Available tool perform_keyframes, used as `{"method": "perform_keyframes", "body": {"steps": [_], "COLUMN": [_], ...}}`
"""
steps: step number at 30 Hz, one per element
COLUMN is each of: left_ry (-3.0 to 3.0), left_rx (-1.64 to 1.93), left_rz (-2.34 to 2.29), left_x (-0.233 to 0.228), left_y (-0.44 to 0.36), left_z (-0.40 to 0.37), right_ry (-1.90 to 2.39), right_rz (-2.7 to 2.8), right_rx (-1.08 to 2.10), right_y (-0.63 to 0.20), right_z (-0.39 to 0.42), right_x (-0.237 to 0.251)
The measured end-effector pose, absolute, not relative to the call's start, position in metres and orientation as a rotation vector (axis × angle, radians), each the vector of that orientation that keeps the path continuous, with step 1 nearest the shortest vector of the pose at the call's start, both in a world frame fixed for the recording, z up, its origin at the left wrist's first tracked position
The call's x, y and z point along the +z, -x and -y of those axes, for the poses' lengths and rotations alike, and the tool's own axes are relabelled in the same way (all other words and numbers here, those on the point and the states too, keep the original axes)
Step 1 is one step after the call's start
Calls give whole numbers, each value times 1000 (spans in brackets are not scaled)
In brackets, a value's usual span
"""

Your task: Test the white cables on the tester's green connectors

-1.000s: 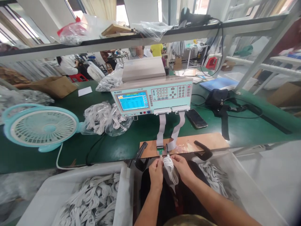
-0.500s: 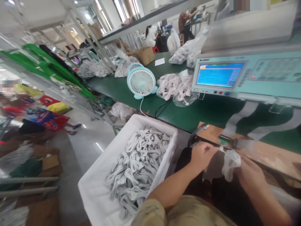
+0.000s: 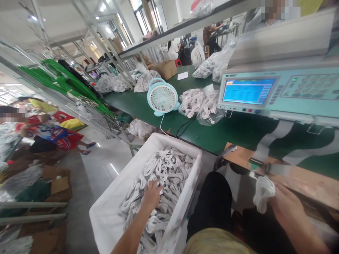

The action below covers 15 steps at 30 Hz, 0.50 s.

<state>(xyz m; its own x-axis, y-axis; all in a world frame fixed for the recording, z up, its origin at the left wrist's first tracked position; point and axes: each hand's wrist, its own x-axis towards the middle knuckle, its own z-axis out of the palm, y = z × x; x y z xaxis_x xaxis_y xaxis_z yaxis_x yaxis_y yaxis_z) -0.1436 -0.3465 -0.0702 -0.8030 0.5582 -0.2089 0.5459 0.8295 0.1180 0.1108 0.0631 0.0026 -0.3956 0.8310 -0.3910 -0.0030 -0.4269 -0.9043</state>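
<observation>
My left hand [image 3: 152, 194] reaches down into a white bin [image 3: 113, 197], its fingers spread on a heap of coiled white cables [image 3: 161, 176]; I cannot see a grip on any one coil. My right hand [image 3: 282, 200] holds a coiled white cable [image 3: 262, 192] at the edge of a wooden board [image 3: 299, 180], right below the small green connector fixture [image 3: 254, 164]. Grey ribbon leads run from that fixture up to a pale green tester [image 3: 280, 92] with a lit blue screen.
A turquoise desk fan [image 3: 162, 97] and clear bags of white cables [image 3: 202, 104] stand on the green bench [image 3: 148, 106]. A black clamp [image 3: 224, 155] holds the board's left end. Metal racks and the aisle floor lie left, where other people are seated.
My view swung left from the tester toward the bin. My left hand let go of the coil at the fixture and dropped into the bin. My right hand stayed on the coil.
</observation>
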Motion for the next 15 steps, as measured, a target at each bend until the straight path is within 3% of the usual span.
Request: {"method": "perform_keyframes", "body": {"steps": [5,11,15], "left_ry": [-587,79,307], "left_rx": [772,1186,1499], "left_rz": [-2997,-3213,-3120], "left_x": [-74,-50,-24], "left_y": [162,194,200], "left_z": [342,350,337], "right_ry": [1282,1184,1102], "right_rz": [1123,1054,1061], "right_rx": [1893,1968,2022], "right_y": [-108,-110,-112], "right_z": [-62,-58,-57], "right_x": [8,5,4]}}
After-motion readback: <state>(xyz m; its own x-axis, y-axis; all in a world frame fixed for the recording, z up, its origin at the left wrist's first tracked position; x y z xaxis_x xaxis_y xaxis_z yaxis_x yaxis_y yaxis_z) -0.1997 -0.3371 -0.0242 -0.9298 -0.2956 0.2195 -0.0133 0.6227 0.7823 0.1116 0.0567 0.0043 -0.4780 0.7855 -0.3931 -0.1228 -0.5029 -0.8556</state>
